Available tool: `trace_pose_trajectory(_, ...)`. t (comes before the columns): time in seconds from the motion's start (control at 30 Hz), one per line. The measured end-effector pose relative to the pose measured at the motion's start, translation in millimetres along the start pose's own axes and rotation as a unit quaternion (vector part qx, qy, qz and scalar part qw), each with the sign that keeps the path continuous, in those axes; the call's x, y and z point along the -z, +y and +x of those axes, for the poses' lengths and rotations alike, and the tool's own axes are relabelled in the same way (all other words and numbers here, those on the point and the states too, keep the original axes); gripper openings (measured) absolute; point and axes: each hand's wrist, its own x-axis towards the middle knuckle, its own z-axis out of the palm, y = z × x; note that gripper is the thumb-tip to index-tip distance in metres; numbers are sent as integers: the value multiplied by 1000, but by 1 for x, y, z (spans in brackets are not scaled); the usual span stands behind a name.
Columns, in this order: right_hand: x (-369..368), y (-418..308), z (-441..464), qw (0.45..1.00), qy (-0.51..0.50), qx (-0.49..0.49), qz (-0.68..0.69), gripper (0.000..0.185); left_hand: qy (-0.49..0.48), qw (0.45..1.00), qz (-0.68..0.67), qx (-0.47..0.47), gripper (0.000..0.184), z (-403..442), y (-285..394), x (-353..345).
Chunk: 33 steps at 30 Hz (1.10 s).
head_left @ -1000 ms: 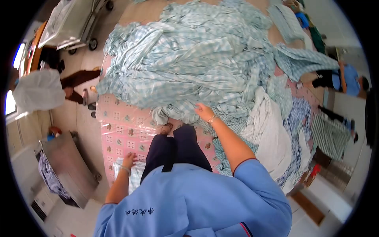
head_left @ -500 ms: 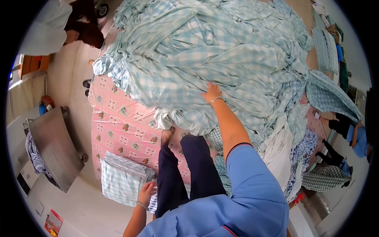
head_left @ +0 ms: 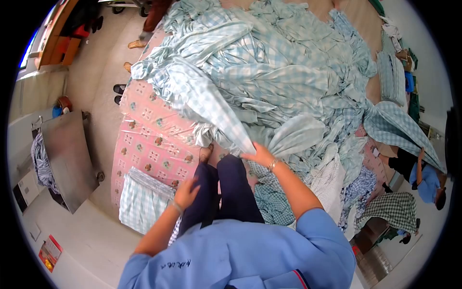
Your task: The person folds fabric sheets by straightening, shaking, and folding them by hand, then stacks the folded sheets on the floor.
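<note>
My right hand [head_left: 261,156] is closed on the end of a light blue-and-white checked cloth [head_left: 204,96], which stretches taut up and left to the heap. Beyond it spreads a large crumpled heap of pale checked cloths [head_left: 279,72]. My left hand [head_left: 186,193] is in front of my left thigh, fingers apart, with nothing in it. Left of that hand lies a folded checked stack [head_left: 144,202] on the pink flowered sheet [head_left: 154,144].
Dark green [head_left: 274,204], white [head_left: 327,180] and blue patterned cloths [head_left: 358,185] lie to the right. A co-worker [head_left: 426,178] holds a checked cloth at the far right. A metal cart [head_left: 70,159] stands left. Slippers [head_left: 119,89] lie on the floor.
My right hand has drawn back toward my body and now holds a cloth end pulled out of the heap. My left hand has risen slightly away from the folded stack.
</note>
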Motion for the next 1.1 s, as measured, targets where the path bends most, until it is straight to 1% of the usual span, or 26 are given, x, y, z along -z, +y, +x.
trace_pose_trajectory(0.07,-7,-32,-55,998,-35,54,22,38,54,986,22,-154,57,22,55,32)
trace_pose_trajectory(0.13,-9,-82,-115,989,-104,25,-102,33,17,959,160,-235,66,29,110,61)
trace_pose_trajectory(0.17,-13,-104,-148,993,-72,82,-48,27,7,938,188,-290,66,27,135,71)
trace_pose_trajectory(0.2,-7,-136,-180,992,-108,47,-39,22,-4,914,215,-344,66,22,155,77)
trace_pose_trajectory(0.23,1,-167,-211,991,-96,67,-69,19,1,911,215,-352,66,19,167,79)
trace_pose_trajectory(0.3,15,-209,-273,989,-51,91,-107,16,-236,817,204,-486,57,5,183,77)
trace_pose_trajectory(0.33,21,-222,-302,988,-17,98,-116,15,-235,811,208,-495,57,-9,192,76)
trace_pose_trajectory(0.4,28,-240,-364,978,117,147,-92,19,-386,776,100,-489,43,-35,209,72)
trace_pose_trajectory(0.43,30,-250,-400,961,193,148,-129,23,-390,768,103,-498,43,-46,215,70)
trace_pose_trajectory(0.47,26,-251,-434,925,307,162,-156,22,-391,743,142,-524,40,-54,220,68)
trace_pose_trajectory(0.5,18,-264,-472,869,434,105,-214,21,-394,716,179,-548,37,-64,222,65)
trace_pose_trajectory(0.53,5,-251,-517,797,575,32,-182,21,-415,700,174,-554,35,-67,218,54)
trace_pose_trajectory(0.57,-7,-246,-556,732,670,73,-97,22,-422,689,174,-563,35,-73,214,47)
trace_pose_trajectory(0.6,-17,-241,-595,679,713,169,-51,25,-424,687,104,-581,34,-82,209,41)
trace_pose_trajectory(0.63,-29,-254,-622,589,770,234,-72,28,-427,681,33,-594,32,-91,206,35)
trace_pose_trajectory(0.67,-44,-269,-662,563,776,272,-75,33,-430,669,67,-602,33,-98,207,29)
trace_pose_trajectory(0.7,-59,-305,-668,516,812,271,-41,36,-444,656,67,-606,33,-105,208,25)
trace_pose_trajectory(0.73,-71,-319,-682,477,836,264,-59,36,-486,657,91,-569,35,-111,211,23)
trace_pose_trajectory(0.77,-77,-320,-706,438,860,247,-83,36,-523,657,116,-530,37,-115,214,20)
trace_pose_trajectory(0.8,-84,-318,-728,404,881,224,-100,37,-529,647,119,-537,37,-117,215,16)
trace_pose_trajectory(0.87,-90,-294,-761,350,915,164,-112,37,-540,701,77,-460,36,-118,213,12)
trace_pose_trajectory(0.9,-90,-275,-776,330,929,123,-111,37,-542,697,80,-463,36,-115,208,8)
trace_pose_trajectory(0.97,-85,-227,-799,308,946,23,-98,38,-411,726,34,-550,29,-105,189,-9)
trace_pose_trajectory(1.03,-74,-163,-809,331,931,-122,-90,38,-344,794,-9,-501,25,-91,170,-25)
trace_pose_trajectory(1.07,-67,-129,-803,365,904,-202,-93,39,-365,817,-33,-446,23,-95,184,-17)
trace_pose_trajectory(1.1,-60,-99,-779,445,855,-244,-109,39,-363,818,-31,-446,23,-103,192,-19)
